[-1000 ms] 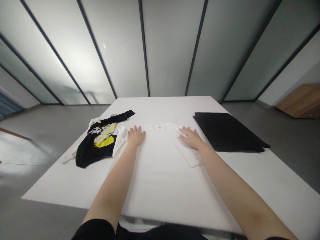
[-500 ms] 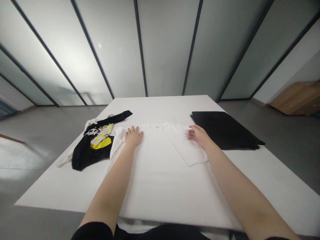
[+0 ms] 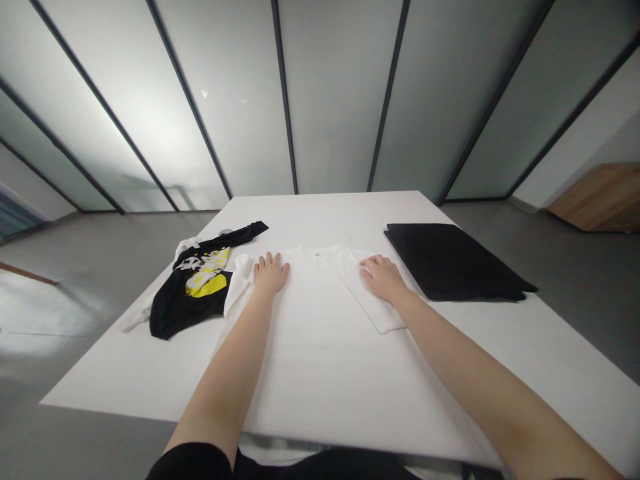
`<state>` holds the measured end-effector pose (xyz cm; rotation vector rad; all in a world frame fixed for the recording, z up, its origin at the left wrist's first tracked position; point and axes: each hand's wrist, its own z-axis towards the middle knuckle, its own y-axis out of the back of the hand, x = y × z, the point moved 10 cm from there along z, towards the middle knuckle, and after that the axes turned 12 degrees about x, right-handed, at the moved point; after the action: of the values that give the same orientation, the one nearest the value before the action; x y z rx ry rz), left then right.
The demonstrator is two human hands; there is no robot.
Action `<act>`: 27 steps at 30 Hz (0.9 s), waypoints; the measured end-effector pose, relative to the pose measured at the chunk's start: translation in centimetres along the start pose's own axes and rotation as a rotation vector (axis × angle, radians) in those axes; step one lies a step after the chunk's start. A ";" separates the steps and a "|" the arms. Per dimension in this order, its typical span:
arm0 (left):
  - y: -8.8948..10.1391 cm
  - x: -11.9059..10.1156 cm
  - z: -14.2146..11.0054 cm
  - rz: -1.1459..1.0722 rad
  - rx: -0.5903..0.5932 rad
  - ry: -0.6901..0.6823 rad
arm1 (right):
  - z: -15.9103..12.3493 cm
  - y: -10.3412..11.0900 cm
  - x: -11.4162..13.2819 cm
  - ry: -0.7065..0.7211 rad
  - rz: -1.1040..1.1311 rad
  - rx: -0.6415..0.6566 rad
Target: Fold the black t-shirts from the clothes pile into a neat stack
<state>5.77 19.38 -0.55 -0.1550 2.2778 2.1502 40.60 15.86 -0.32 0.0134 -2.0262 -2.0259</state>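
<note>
A white T-shirt (image 3: 320, 313) lies spread on the table in front of me, its neckline toward the far side. Its right sleeve is turned in over the body, while the left one is bunched beside my left hand. My left hand (image 3: 271, 273) rests flat on the shirt's left shoulder, fingers spread. On the right shoulder, over the turned-in sleeve, lies my right hand (image 3: 383, 277) with fingers slightly bent and nothing visible in them. The near hem hangs past the table's front edge.
Left of the shirt is a crumpled black garment (image 3: 193, 293) with a yellow and white print, with white cloth under it. Black flat sheets (image 3: 455, 263) are stacked at the right. The white table (image 3: 325, 210) ends before a frosted glass partition (image 3: 335, 93).
My right hand has moved left and inward, from the sleeve's outer edge onto the shirt's shoulder. My left hand stays in place on the shirt. The view has shifted slightly.
</note>
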 end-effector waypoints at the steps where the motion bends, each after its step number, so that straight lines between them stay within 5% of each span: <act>1: 0.0 0.1 0.0 -0.003 -0.003 0.002 | 0.1 -0.3 0.0 -0.021 -0.026 0.029; 8: 0.2 0.1 -0.3 -0.009 -0.003 0.003 | 2.5 -3.0 -1.8 -0.309 0.039 0.384; 12: 0.5 0.0 -0.5 -0.002 0.002 -0.003 | 2.9 -2.0 -0.5 -0.386 0.072 0.167; 15: 0.4 0.0 -0.4 0.000 0.010 -0.003 | 2.7 -1.5 1.5 -0.224 0.123 -0.013; 20: 0.2 0.1 0.0 -0.011 0.003 0.003 | 3.3 -2.3 4.1 0.187 0.141 0.025; 27: -0.2 0.0 0.1 -0.013 0.018 0.009 | 4.0 -1.9 3.9 0.151 0.125 0.054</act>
<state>5.74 19.45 -0.74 -0.1796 2.2945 2.1262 35.73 19.00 -1.42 0.0475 -1.9377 -1.8367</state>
